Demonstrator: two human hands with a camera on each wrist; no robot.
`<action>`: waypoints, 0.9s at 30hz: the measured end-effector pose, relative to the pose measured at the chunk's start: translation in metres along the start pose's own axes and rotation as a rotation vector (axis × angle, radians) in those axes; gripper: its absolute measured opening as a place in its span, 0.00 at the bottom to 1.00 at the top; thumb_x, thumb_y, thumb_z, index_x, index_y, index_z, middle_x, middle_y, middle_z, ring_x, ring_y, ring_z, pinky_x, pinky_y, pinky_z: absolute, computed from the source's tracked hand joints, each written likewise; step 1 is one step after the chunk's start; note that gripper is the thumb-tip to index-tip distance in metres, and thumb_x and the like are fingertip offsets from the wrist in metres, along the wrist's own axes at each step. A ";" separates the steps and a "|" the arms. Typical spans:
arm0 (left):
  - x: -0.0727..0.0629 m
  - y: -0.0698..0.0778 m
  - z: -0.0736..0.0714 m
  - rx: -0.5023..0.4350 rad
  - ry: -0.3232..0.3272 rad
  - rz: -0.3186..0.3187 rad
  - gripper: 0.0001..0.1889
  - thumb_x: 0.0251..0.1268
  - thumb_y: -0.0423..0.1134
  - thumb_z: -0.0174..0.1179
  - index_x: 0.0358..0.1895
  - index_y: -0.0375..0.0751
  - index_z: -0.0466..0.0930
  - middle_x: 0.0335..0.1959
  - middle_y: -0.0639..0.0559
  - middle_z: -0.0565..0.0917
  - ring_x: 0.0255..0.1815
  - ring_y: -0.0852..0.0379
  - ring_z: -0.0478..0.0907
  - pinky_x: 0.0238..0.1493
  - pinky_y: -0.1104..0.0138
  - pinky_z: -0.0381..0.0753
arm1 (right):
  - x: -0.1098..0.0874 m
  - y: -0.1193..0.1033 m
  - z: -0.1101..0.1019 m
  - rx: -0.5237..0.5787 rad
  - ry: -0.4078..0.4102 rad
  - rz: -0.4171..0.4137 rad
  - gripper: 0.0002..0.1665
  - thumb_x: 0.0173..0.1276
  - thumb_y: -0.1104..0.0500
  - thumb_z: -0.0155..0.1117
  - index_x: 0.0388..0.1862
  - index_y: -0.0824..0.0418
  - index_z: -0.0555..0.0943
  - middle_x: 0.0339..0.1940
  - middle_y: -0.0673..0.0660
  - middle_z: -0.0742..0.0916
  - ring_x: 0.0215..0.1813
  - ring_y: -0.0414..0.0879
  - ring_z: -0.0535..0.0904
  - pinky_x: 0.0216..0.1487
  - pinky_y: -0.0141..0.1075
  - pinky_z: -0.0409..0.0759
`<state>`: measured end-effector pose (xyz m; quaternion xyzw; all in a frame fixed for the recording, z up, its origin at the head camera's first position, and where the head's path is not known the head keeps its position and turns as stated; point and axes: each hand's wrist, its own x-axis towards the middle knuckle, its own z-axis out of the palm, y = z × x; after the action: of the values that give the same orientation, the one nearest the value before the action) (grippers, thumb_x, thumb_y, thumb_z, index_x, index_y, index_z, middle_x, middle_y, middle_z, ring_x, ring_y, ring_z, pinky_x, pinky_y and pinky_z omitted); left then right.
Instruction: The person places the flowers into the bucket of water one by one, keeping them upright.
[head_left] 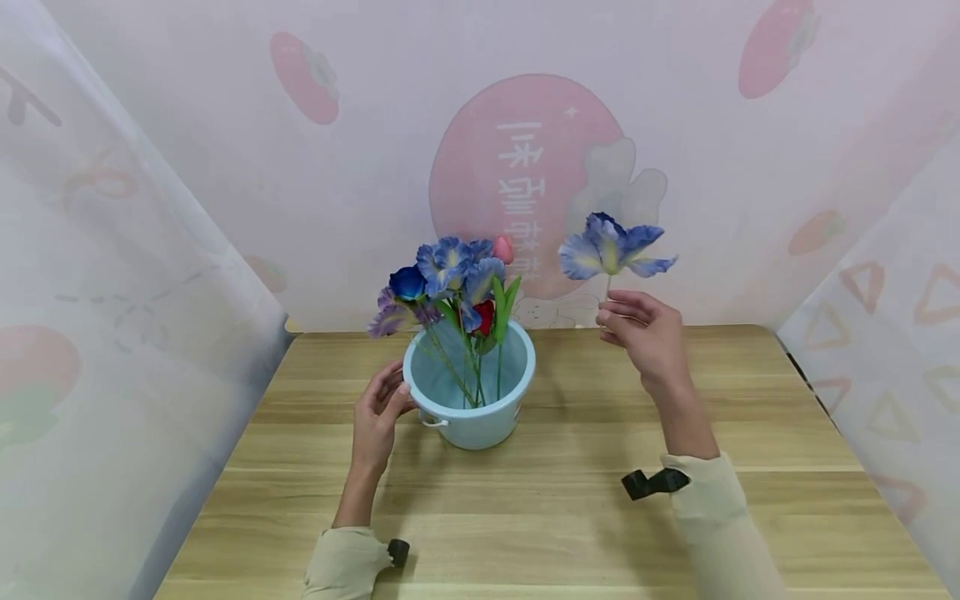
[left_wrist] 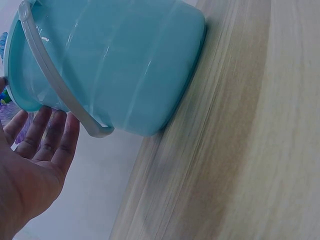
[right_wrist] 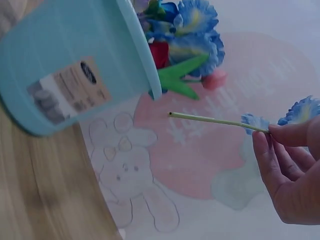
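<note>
My right hand [head_left: 647,333] pinches the thin green stem [right_wrist: 215,120] of a blue artificial iris [head_left: 611,248] between thumb and fingers. The flower is held up to the right of a light blue bucket [head_left: 480,429], and its cut stem end points toward the bucket in the right wrist view. My left hand [head_left: 381,412] rests against the bucket's left side, with fairly straight fingers [left_wrist: 62,142] touching just under the rim. Inside the bucket stand blue irises [head_left: 447,265], a dark blue rose [head_left: 407,283], a purple flower [head_left: 392,315], a red flower [head_left: 484,317] and a pink tulip [head_left: 502,249].
The bucket stands on a wooden table [head_left: 570,517] near its back edge. A white handle [left_wrist: 55,80] hangs down the bucket's side. Printed pale curtains [head_left: 360,192] enclose the table at the back and both sides. A label [right_wrist: 70,90] shows on the bucket's right side.
</note>
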<state>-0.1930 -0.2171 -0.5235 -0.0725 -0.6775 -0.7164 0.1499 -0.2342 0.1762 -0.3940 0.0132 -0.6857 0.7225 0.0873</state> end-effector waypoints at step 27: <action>0.001 0.000 0.001 -0.009 0.013 -0.009 0.23 0.82 0.33 0.59 0.75 0.33 0.73 0.69 0.29 0.80 0.61 0.52 0.86 0.48 0.69 0.93 | 0.007 -0.016 0.100 0.020 -0.109 -0.140 0.19 0.74 0.72 0.69 0.62 0.71 0.84 0.56 0.75 0.88 0.42 0.41 0.91 0.43 0.34 0.94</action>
<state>-0.1936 -0.2166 -0.5235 -0.0653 -0.6737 -0.7204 0.1509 -0.2486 0.0779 -0.3718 0.1011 -0.6797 0.7196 0.1001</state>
